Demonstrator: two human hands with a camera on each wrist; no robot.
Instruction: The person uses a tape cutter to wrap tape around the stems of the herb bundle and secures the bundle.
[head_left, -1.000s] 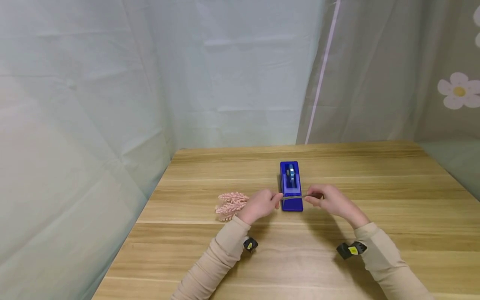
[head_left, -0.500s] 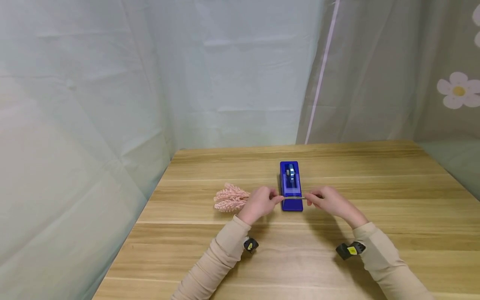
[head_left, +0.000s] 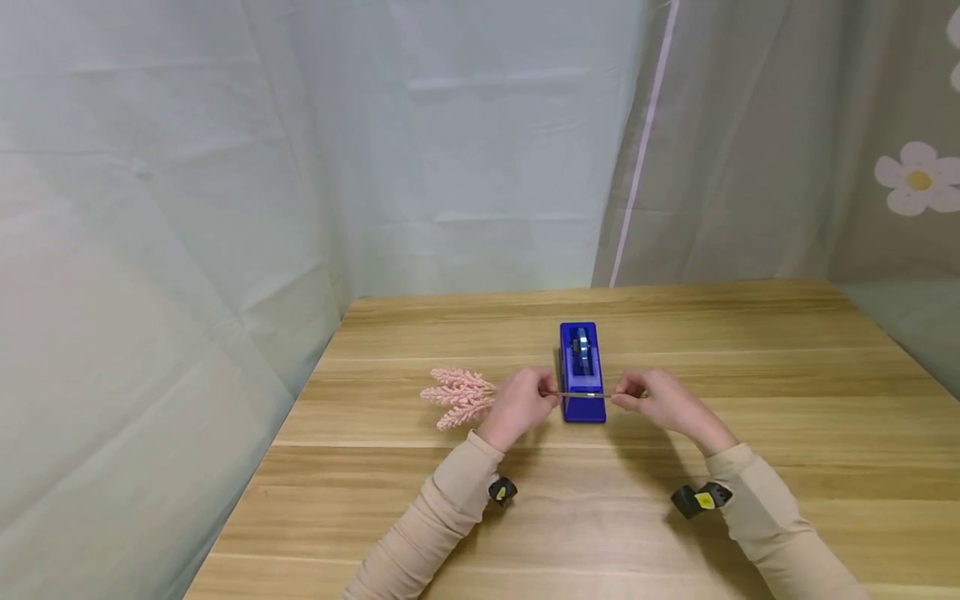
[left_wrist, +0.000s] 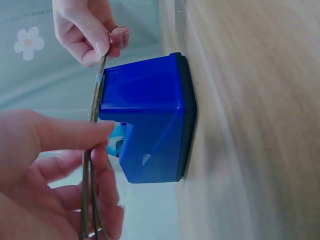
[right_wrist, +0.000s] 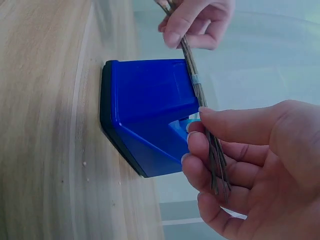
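Note:
A blue tape dispenser [head_left: 582, 371] stands on the wooden table [head_left: 600, 500]. Thin brownish stems [head_left: 585, 394] lie across its near end, with a small band of tape round them [left_wrist: 99, 79]. My left hand [head_left: 519, 406] pinches the stems to the left of the dispenser [left_wrist: 150, 120]. My right hand [head_left: 660, 402] pinches them to its right, fingers curled round the stem ends [right_wrist: 217, 165]. Pink fluffy flower heads [head_left: 459, 395] stick out past my left hand. The dispenser [right_wrist: 145, 112] fills the middle of the right wrist view.
Pale cloth sheets hang behind and to the left of the table. A curtain with a white flower print [head_left: 917, 182] hangs at the right. Small black and yellow wrist cameras [head_left: 701, 500] sit at both sleeves.
The pink flower heads have shifted a little left and up, and the stems have risen slightly across the dispenser. Both hands stay on the stems at either side.

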